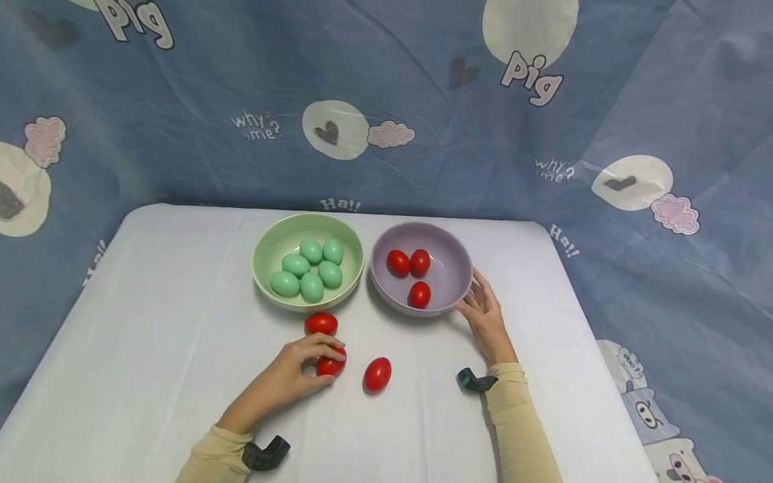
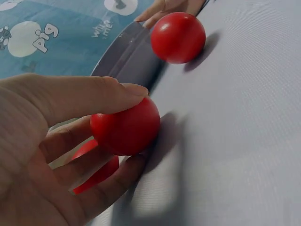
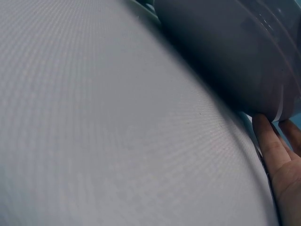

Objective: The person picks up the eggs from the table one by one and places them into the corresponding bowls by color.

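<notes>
My left hand (image 1: 302, 365) pinches a red toy egg (image 2: 126, 127) between thumb and fingers, low over the white table. Just beyond it lies another red egg (image 1: 321, 323), close to the green bowl. A third loose red egg (image 1: 377, 374) rests to the right of the hand. At the right, the fingers of my right hand (image 1: 488, 322) touch the outer side of the purple bowl (image 1: 449, 288), nearly straight in the right wrist view. Inside that bowl sit three red eggs (image 1: 419, 295).
Left of the purple bowl stands a green bowl (image 1: 266, 251) with several green eggs (image 1: 296, 265) in it. A white cloth covers the table (image 1: 151, 322). Behind and at the right hangs a blue printed curtain (image 1: 423, 168).
</notes>
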{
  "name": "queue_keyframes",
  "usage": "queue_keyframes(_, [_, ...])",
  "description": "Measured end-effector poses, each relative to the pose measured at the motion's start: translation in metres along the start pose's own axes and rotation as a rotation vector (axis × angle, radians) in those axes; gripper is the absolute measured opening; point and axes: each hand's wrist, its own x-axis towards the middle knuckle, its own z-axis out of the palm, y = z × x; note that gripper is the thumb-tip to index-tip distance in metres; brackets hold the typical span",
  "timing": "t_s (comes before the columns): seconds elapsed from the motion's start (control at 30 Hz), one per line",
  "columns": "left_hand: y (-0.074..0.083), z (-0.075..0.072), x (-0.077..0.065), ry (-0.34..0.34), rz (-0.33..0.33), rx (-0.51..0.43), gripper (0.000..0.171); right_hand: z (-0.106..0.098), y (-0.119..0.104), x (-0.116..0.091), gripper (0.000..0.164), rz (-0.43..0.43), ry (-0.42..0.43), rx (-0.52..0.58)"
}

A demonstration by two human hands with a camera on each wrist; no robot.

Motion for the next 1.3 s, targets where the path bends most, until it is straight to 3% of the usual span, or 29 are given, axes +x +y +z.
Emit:
queue_keyframes(0.37, [0.001, 0.0, 0.0, 0.036, -0.009, 0.014, 0.035, 0.001, -0.001, 0.0, 0.081, -0.017, -0.005, 0.004])
queue_keyframes(0.6, [0.008, -0.006, 0.007, 0.063, 0.062, -0.027, 0.037, -0.001, -0.001, 0.001, 0.081, -0.019, -0.012, -0.004])
queue_keyframes(0.7, [0.012, -0.009, 0.013, 0.061, 0.087, -0.057, 0.037, -0.001, 0.0, 0.0, 0.082, -0.016, -0.01, -0.002])
queue_keyframes(0.9, [0.02, -0.014, 0.026, 0.019, 0.067, -0.126, 0.036, -0.001, 0.0, 0.0, 0.082, -0.007, 0.0, 0.0])
queue_keyframes(1.3, [0.039, -0.022, 0.058, -0.025, 0.044, -0.157, 0.037, 0.0, -0.001, 0.0, 0.082, -0.011, -0.006, -0.009])
